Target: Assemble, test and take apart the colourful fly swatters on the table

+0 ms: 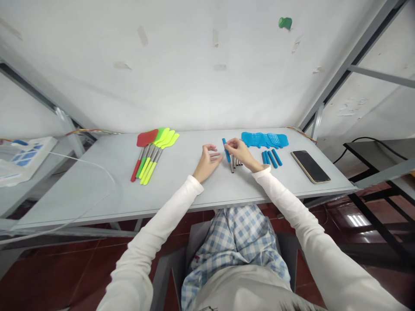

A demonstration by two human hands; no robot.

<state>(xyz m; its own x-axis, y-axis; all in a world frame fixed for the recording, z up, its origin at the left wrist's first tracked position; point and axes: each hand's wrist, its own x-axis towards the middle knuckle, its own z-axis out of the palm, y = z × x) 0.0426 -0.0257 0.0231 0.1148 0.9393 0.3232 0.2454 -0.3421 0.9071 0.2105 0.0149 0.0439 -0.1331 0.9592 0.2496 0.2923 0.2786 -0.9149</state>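
My right hand (239, 152) is closed, thumb and fingertips pinched at a slim blue handle (228, 155) that stands over the tabletop, tilted slightly. My left hand (208, 163) hovers just to its left with fingers apart, holding nothing. Beneath my right hand lie several short metal tubes (232, 166), partly covered by it. Flat blue paddle heads with a perforated pattern (264, 139) overlap behind, toward the wall. Several more blue handles (271, 158) rest side by side to the right of my right hand.
Several assembled swatter-like paddles, red, green and yellow, with metal shafts (152, 153), are fanned out on the left of the grey table (106, 190). A phone (310, 166) lies at the right. A white cable (108, 172) crosses the left side. Metal frame posts (319, 121) stand beside the table.
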